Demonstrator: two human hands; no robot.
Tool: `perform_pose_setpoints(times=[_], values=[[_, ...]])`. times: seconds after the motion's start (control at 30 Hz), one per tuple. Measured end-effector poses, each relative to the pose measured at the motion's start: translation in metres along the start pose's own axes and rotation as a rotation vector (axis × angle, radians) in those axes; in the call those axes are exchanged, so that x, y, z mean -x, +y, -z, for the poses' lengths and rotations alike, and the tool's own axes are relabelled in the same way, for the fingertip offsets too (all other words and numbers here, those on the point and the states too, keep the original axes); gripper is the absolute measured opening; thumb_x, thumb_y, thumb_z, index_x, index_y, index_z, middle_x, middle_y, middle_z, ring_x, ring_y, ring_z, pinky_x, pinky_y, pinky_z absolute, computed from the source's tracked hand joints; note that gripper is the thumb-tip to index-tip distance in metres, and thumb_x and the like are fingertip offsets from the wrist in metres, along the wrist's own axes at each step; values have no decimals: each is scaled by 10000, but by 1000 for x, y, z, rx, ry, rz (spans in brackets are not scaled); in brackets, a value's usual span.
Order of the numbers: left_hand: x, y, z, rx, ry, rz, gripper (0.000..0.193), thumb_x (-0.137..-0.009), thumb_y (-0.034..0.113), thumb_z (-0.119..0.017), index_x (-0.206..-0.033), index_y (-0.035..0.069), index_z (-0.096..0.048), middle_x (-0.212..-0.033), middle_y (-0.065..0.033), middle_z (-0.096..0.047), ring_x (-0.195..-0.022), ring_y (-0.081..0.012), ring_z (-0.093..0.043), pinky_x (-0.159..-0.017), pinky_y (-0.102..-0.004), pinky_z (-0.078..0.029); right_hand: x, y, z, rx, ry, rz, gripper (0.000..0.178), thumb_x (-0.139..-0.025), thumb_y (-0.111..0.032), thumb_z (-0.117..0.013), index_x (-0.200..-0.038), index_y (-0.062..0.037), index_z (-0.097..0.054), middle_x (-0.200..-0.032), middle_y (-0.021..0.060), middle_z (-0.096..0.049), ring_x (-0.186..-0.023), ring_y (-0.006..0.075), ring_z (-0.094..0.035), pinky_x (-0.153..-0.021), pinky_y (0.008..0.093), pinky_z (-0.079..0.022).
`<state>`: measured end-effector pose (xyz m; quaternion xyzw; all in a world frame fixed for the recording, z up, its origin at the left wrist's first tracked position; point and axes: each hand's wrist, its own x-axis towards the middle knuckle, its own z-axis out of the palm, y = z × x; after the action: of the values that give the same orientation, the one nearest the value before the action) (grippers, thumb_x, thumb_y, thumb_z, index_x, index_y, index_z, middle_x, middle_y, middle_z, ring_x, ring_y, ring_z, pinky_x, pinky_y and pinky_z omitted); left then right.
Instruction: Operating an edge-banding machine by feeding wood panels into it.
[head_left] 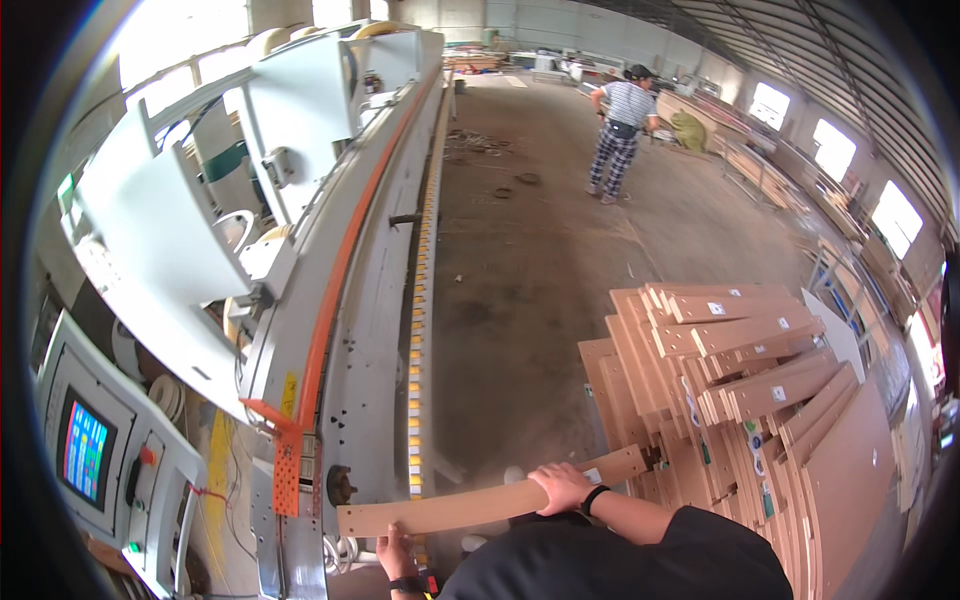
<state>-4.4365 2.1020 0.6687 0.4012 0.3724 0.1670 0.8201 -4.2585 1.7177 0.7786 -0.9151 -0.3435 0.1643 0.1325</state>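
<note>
A long, narrow brown board (460, 508) lies across in front of me, its left end close to the infeed end of a long machine. Near that left end my left hand (394, 550) grips the board's lower edge, with the fingers partly hidden. Further right, my right hand (563, 487) is wrapped over the top of the board, next to a small white label (592, 475). Small holes show at both board ends. The right end reaches the stacked panels; from this view I cannot tell whether it touches them.
The long white machine (375, 330) with an orange rail (345, 270) and yellow rollers (416, 380) runs away on the left. A control panel (85, 450) stands lower left. Brown panels (750, 330) are piled on the right. Another person (622, 130) stands farther off on the floor.
</note>
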Motion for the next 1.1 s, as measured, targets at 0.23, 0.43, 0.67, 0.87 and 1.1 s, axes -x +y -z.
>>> perform_pose_setpoints(times=[0.23, 0.43, 0.67, 0.87, 1.1], values=[[-24, -17, 36, -8, 147, 61, 344, -959, 386, -743, -1200, 193, -591, -981, 28, -676, -791, -139, -603, -637, -275, -457, -22, -11, -28, 0, -35, 76, 830, -709, -503, -817, -1370, -93, -528, -1344, 145, -581, -1305, 352, -524, -1060, 514, -418], [-30, -19, -41, -293, 46, 99, 345, -964, 369, -734, -1194, 153, -594, -998, 30, -682, -832, -153, -616, -676, -289, -482, -7, -3, -45, 53, -31, 53, 771, -789, -451, -773, -1433, -115, -514, -1340, 122, -606, -1264, 305, -567, -1027, 484, -438], [-44, -17, -102, -472, -109, 113, 339, -962, 364, -730, -1186, 147, -597, -997, 25, -682, -835, -157, -619, -680, -293, -485, 14, 5, -65, 8, 113, 28, 522, -907, -343, -644, -1377, -133, -559, -1268, 84, -647, -1121, 286, -630, -951, 444, -488], [-51, -17, -128, -545, -191, 116, 333, -961, 360, -727, -1178, 142, -599, -996, 20, -682, -839, -159, -621, -684, -296, -488, 18, 10, -75, -19, 166, 19, 432, -950, -254, -582, -1362, -131, -551, -1304, 83, -649, -1204, 294, -623, -967, 448, -486], [-51, -13, -136, -569, -218, 106, 326, -959, 355, -724, -1169, 137, -602, -995, 15, -682, -842, -163, -624, -688, -300, -490, 12, 13, -82, -67, 189, 9, 404, -937, -245, -600, -1325, -142, -553, -1402, 77, -594, -1263, 295, -596, -969, 457, -498]])
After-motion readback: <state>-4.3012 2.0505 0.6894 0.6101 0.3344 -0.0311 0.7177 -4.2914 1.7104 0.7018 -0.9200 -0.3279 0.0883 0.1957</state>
